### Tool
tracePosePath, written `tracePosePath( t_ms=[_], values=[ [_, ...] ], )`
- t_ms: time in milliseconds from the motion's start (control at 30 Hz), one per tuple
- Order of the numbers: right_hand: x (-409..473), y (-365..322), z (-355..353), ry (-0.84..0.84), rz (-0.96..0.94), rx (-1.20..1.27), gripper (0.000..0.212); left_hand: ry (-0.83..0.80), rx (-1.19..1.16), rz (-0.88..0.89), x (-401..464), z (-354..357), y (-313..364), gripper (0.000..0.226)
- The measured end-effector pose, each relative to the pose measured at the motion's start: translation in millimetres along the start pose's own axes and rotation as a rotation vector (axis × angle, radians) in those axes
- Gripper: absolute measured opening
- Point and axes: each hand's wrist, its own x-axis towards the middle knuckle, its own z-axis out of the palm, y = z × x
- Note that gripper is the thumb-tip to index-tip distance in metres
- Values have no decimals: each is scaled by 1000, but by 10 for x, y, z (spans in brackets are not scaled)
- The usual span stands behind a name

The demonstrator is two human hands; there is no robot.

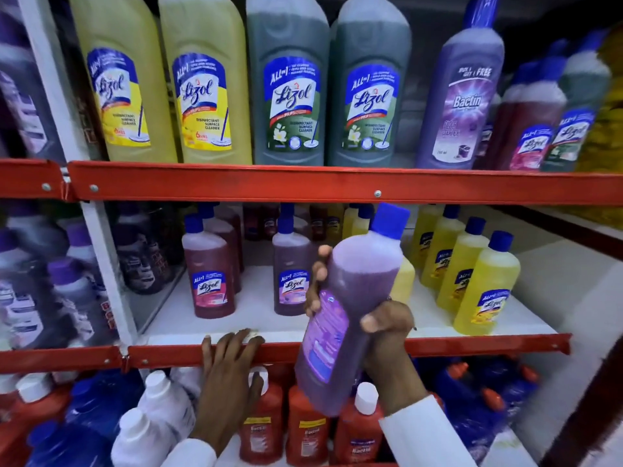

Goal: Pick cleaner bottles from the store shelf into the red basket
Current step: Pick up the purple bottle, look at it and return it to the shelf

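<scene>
Head cam: right hand (384, 326) is gripping the purple bottle (344, 308) tight, left hand (229, 357) is lying open-fingered on the shelf rail (472, 345), probably steadying.

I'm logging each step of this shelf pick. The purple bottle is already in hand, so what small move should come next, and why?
Probably draw the purple bottle back and down, away from the shelf. The right hand grips it tilted, already lifted in front of the red shelf edge, while the left hand rests on that edge. The basket is out of view, so its direction is a guess.
</scene>
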Motion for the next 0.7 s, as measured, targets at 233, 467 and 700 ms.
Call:
tracePosePath(
  t_ms=[233, 467, 700],
  values=[
    [-5, 124, 269, 442, -440, -864, 89, -4, 11, -8, -11, 39, -29, 58],
    [225, 372, 215, 608, -478, -962, 100, -48, 0, -26, -18, -75, 3, 59],
    [598, 694, -27, 574, -406, -962, 103, -70, -3, -30, -21, -147, 31, 58]
  ],
)
